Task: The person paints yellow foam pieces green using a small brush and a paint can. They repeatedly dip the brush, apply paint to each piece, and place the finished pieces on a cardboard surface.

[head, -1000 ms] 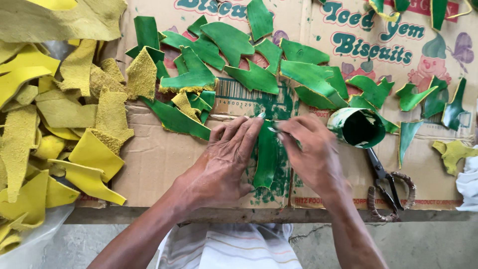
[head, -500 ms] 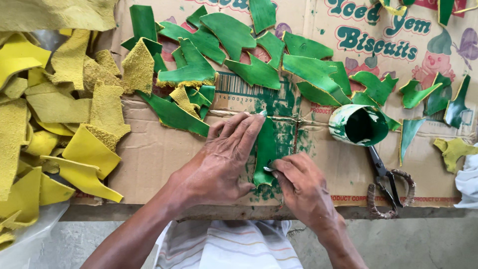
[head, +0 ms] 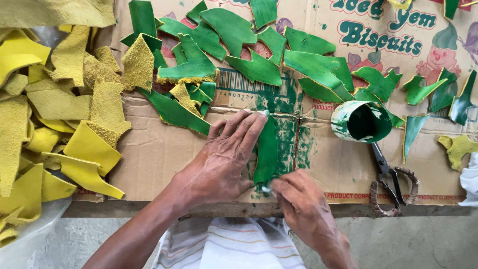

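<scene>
Two hands on one green-painted leather strip [head: 266, 152], near table edge, centre. Left hand [head: 219, 164] spread flat, fingers pinning strip's left edge; right hand [head: 298, 199] pinched on small brush [head: 267, 189] at near tip. Best pinned firmly, stroked lengthwise. Paint cup [head: 362, 121] right; scissors [head: 391, 179] beyond.

Glossy green strip [head: 267, 152]; matt cardboard [head: 149, 149]; fuzzy yellow scraps [head: 107, 102].
</scene>
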